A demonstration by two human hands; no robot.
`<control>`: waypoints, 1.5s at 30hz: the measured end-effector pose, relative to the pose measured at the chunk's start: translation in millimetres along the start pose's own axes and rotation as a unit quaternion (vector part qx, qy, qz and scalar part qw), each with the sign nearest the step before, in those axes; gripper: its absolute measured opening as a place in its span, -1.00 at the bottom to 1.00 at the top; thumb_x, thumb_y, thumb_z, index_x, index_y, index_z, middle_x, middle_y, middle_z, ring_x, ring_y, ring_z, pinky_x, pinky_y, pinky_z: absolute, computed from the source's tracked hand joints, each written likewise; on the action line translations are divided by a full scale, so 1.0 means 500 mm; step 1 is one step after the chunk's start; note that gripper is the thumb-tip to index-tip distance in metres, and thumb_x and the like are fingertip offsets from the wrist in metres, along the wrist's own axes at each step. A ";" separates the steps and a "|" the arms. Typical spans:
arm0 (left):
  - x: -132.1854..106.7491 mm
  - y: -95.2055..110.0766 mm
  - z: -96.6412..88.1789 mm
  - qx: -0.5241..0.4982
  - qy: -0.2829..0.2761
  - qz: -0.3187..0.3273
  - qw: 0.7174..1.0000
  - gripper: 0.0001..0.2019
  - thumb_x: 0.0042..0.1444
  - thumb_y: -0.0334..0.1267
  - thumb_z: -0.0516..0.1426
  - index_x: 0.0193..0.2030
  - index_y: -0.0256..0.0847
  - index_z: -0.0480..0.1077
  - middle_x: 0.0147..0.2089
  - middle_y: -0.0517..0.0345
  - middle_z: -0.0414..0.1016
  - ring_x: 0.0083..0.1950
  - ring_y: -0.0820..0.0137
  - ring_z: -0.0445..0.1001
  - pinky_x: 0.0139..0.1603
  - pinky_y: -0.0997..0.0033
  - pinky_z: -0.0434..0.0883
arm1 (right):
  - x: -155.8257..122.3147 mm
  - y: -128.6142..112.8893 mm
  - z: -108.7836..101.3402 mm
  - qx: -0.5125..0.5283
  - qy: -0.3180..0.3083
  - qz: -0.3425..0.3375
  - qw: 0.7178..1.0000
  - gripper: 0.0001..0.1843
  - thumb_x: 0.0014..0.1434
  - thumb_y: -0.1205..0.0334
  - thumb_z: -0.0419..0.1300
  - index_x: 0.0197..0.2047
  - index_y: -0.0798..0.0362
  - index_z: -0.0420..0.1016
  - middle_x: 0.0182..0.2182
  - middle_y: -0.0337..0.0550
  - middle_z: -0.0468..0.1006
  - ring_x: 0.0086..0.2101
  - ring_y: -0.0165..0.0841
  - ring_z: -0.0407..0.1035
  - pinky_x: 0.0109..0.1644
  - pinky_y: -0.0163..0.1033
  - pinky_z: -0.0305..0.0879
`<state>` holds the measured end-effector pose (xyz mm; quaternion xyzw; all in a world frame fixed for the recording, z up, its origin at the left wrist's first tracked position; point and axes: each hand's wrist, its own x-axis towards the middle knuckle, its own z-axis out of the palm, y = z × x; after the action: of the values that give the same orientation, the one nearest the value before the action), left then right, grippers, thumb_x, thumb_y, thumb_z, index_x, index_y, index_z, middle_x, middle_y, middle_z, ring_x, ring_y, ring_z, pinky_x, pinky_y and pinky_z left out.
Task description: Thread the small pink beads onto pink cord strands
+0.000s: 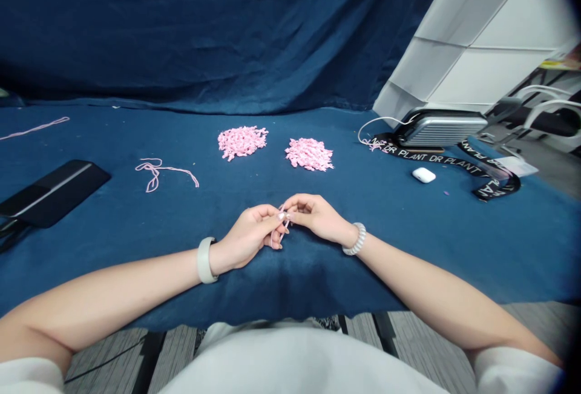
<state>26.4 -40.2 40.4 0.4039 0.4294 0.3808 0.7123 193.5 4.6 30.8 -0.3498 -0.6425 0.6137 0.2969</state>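
Note:
My left hand (255, 232) and my right hand (314, 215) meet fingertip to fingertip above the near part of the blue cloth. Both are closed in a pinch on a thin pink string (273, 238), part of which hangs as a small loop below my left fingers. The rest of it is hidden by the fingers. Beyond the hands lie two round pink pieces with a knotted, bumpy surface: one piece (242, 142) further back to the left, the other piece (309, 154) closer and to the right. Neither hand touches them.
A loose bundle of pink string (157, 170) lies left, near a black flat device (54, 193). At right are a silver ribbed case (445, 129) with a white cable, a black lettered strap (436, 157) and a white earbud case (423, 175). A blue curtain (195, 31) hangs behind.

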 end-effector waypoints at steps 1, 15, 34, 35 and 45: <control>0.000 0.000 -0.001 -0.003 0.001 -0.002 1.000 -0.74 -0.02 -0.15 0.17 -0.38 -0.34 0.29 -0.52 0.22 0.35 -0.58 0.66 0.28 -0.52 0.58 0.37 | 0.000 0.001 0.001 0.001 0.009 -0.005 1.000 -0.71 -0.01 0.20 0.22 -0.24 0.20 0.40 -0.41 -0.17 0.47 -0.42 -0.54 0.36 -0.27 -0.41 0.31; 0.007 0.002 -0.007 -0.018 0.016 -0.023 0.999 -0.74 -0.04 -0.18 0.19 -0.35 -0.34 0.27 -0.49 0.23 0.35 -0.57 0.70 0.30 -0.48 0.63 0.42 | -0.024 0.005 0.028 -0.047 0.170 -0.121 0.977 -0.78 0.04 0.20 0.19 -0.24 0.13 0.43 -0.38 -0.16 0.47 -0.37 -0.51 0.36 -0.21 -0.37 0.31; 0.007 0.002 -0.007 0.028 -0.029 -0.041 0.998 -0.72 -0.11 -0.16 0.23 -0.43 -0.37 0.33 -0.56 0.21 0.33 -0.57 0.65 0.31 -0.45 0.57 0.41 | -0.033 -0.002 0.043 -0.169 0.228 -0.168 0.944 -0.85 0.08 0.23 0.14 -0.30 0.10 0.48 -0.36 -0.16 0.50 -0.38 -0.49 0.35 -0.25 -0.36 0.30; 0.007 0.002 -0.006 0.032 -0.030 -0.043 0.998 -0.72 -0.12 -0.16 0.23 -0.44 -0.37 0.34 -0.57 0.22 0.33 -0.56 0.65 0.31 -0.45 0.57 0.41 | -0.034 -0.002 0.044 -0.170 0.227 -0.168 0.944 -0.86 0.08 0.24 0.14 -0.31 0.10 0.48 -0.37 -0.17 0.50 -0.39 -0.49 0.35 -0.25 -0.37 0.30; 0.010 -0.002 -0.009 0.057 -0.045 -0.042 0.996 -0.73 -0.13 -0.15 0.24 -0.44 -0.38 0.39 -0.53 0.17 0.36 -0.53 0.62 0.34 -0.41 0.54 0.42 | -0.037 -0.004 0.044 -0.164 0.227 -0.169 0.945 -0.86 0.07 0.22 0.15 -0.32 0.09 0.48 -0.37 -0.18 0.50 -0.38 -0.49 0.35 -0.26 -0.38 0.29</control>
<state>24.4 -34.9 36.5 0.4428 0.4342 0.3069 0.7220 186.1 -23.3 31.9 -0.4098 -0.6992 0.3449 0.4735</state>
